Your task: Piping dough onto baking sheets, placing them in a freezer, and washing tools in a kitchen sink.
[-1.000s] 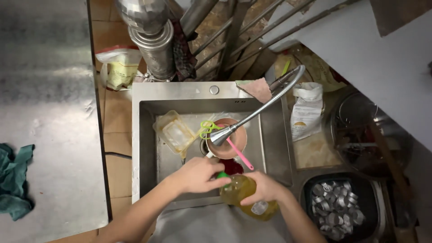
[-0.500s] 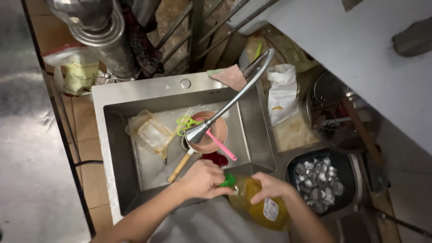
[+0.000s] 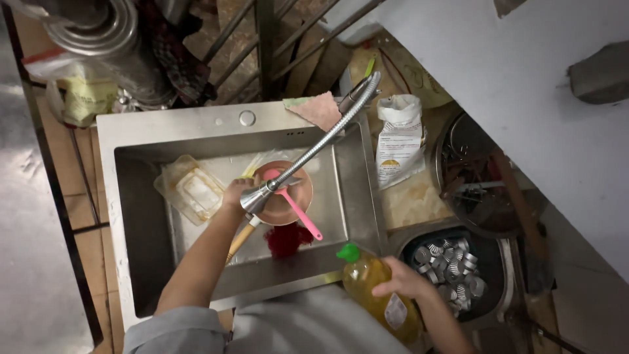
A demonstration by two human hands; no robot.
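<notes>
the right hand [image 3: 407,280], at the lower middle right of the frame, has its grip wrapped around a clear plastic bottle of yellow liquid [image 3: 377,292] with a green cap. the bottle lies tilted, cap pointing up-left toward the front rim of the stainless steel sink [image 3: 134,216], and a pale label shows low on its side. the liquid fills most of it and looks amber in the dim light.

the left hand [image 3: 234,194] reaches into the middle of the sink basin, by the left edge of a round copper-coloured bowl [image 3: 283,193]; whether its grip is closed on the rim or only touching it cannot be told, since the spray head of the flexible metal tap [image 3: 314,147] crosses in front. a pink plastic spoon [image 3: 295,206] lies across the bowl, its handle running down-right. just below the bowl sits a dark red scrubber [image 3: 287,239], and a wooden handle [image 3: 239,241] slants beside the forearm. a clear plastic container [image 3: 190,190] lies at the left of the basin.

right of the sink, a dark tub of small metal cups [image 3: 449,265] sits at the lower right, with a white paper bag [image 3: 400,141] above it on the worktop.
</notes>
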